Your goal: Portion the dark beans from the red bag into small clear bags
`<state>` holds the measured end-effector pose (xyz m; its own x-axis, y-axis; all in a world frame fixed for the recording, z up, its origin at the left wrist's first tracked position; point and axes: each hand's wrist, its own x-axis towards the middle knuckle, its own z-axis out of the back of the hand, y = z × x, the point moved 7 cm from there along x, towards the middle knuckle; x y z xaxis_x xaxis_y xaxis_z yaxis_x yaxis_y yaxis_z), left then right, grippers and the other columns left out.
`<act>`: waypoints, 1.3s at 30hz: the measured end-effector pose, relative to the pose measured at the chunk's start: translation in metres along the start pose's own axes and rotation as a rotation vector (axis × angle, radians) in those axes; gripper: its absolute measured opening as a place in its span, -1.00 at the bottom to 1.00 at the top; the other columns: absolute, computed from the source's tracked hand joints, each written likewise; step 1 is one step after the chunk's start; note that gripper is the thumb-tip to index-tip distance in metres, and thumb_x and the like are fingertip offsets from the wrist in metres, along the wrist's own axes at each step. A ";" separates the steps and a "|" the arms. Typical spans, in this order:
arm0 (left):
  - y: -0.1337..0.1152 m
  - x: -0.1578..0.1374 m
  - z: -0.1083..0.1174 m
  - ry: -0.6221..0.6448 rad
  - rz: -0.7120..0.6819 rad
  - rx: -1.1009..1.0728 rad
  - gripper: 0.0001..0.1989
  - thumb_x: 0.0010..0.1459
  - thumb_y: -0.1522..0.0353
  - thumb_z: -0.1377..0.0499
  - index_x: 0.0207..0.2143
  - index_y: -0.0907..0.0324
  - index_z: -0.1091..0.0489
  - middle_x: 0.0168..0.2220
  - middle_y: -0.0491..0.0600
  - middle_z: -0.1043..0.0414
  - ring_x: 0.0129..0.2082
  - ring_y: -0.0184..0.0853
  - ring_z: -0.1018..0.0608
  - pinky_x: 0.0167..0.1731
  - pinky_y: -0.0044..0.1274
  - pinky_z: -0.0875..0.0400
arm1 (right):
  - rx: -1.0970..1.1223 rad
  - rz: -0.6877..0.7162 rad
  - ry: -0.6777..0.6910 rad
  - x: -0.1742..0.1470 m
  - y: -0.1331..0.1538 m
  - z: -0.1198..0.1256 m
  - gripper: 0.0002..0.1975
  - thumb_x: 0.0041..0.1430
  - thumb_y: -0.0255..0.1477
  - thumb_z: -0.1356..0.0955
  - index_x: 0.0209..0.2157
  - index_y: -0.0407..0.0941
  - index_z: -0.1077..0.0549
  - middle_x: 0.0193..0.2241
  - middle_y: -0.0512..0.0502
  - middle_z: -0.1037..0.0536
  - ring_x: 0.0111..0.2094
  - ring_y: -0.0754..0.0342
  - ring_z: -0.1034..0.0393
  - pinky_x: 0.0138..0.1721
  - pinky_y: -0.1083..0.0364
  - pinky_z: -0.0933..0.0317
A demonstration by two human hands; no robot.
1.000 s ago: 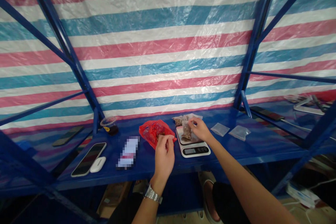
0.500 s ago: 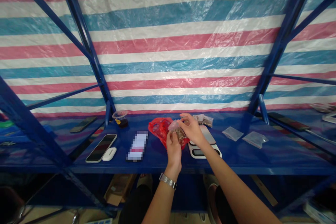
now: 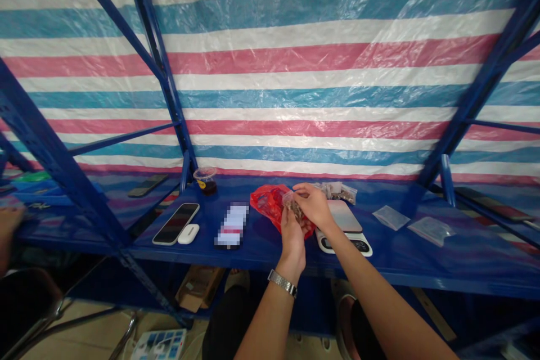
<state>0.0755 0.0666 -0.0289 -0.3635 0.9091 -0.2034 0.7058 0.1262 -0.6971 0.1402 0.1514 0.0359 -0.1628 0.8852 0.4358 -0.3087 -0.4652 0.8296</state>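
Left grip point(image 3: 294, 237), right grip point(image 3: 316, 209); bag point(image 3: 296, 210) between

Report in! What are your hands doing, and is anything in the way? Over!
Left hand holding small bag above red bag. Right hand at small bag's top, grip unclear. Right arm hiding part of scale; nothing seen blocking hands.

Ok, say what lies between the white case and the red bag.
The head view shows a pixelated, phone-like item between the white case and the red bag.

Glare on striped sheet point(image 3: 295, 59), dark under table point(image 3: 396, 250), edges stretched
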 end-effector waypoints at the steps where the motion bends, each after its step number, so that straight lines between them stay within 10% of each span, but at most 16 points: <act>1: -0.001 -0.001 -0.001 0.003 0.009 -0.013 -0.67 0.33 0.23 -0.15 0.08 0.16 -0.35 -0.36 -0.08 -0.54 -0.54 -0.44 -0.52 -0.45 -0.59 -0.39 | 0.006 0.001 0.004 0.000 -0.001 -0.001 -0.81 0.06 -0.47 -0.36 -0.26 -0.11 -0.57 -0.33 -0.09 -0.66 -0.30 -0.01 -0.58 -0.19 0.02 -0.42; 21: 0.000 -0.010 -0.004 0.039 0.190 -0.023 -0.65 0.32 0.12 -0.11 -0.13 0.23 -0.44 -0.37 -0.02 -0.52 -0.53 -0.42 -0.50 -0.46 -0.57 -0.34 | 0.055 -0.006 0.051 -0.006 -0.007 0.003 -0.80 0.10 -0.49 -0.36 -0.22 -0.08 -0.55 -0.31 -0.08 -0.67 -0.27 -0.01 -0.59 -0.19 0.02 -0.43; 27: -0.018 -0.007 0.002 0.058 -0.107 0.258 -0.37 0.28 0.03 -0.15 0.33 -0.03 -0.19 -0.17 -0.03 -0.59 -0.46 -0.38 -0.58 -0.42 -0.55 -0.45 | 0.215 0.022 0.020 -0.011 -0.003 0.020 -0.74 0.11 -0.30 -0.40 -0.16 -0.10 -0.53 -0.33 -0.11 -0.66 -0.29 -0.03 -0.58 -0.19 0.00 -0.44; 33: -0.054 -0.020 -0.008 0.145 -0.562 0.614 -0.52 0.39 0.12 -0.06 0.30 -0.05 -0.28 0.36 0.02 -0.27 0.34 -0.18 -0.36 0.27 -0.33 -0.30 | 0.305 0.018 0.074 -0.020 0.014 0.043 -0.62 0.15 -0.09 -0.43 -0.17 -0.10 -0.57 -0.23 -0.16 -0.68 -0.17 -0.06 -0.58 -0.06 -0.03 -0.44; 39: -0.061 -0.023 -0.005 0.121 -0.650 0.774 -0.51 0.40 0.15 -0.05 0.31 0.05 -0.27 0.20 0.13 -0.43 0.18 -0.18 -0.49 0.23 -0.29 -0.32 | 0.276 -0.022 0.020 -0.016 -0.006 0.073 -0.59 0.12 -0.06 -0.44 -0.21 -0.11 -0.60 -0.31 -0.14 -0.68 -0.30 -0.05 -0.57 -0.19 -0.02 -0.45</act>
<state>0.0440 0.0397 0.0218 -0.4426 0.7955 0.4138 -0.2091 0.3572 -0.9103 0.2135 0.1397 0.0495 -0.1783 0.8937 0.4116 -0.0454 -0.4253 0.9039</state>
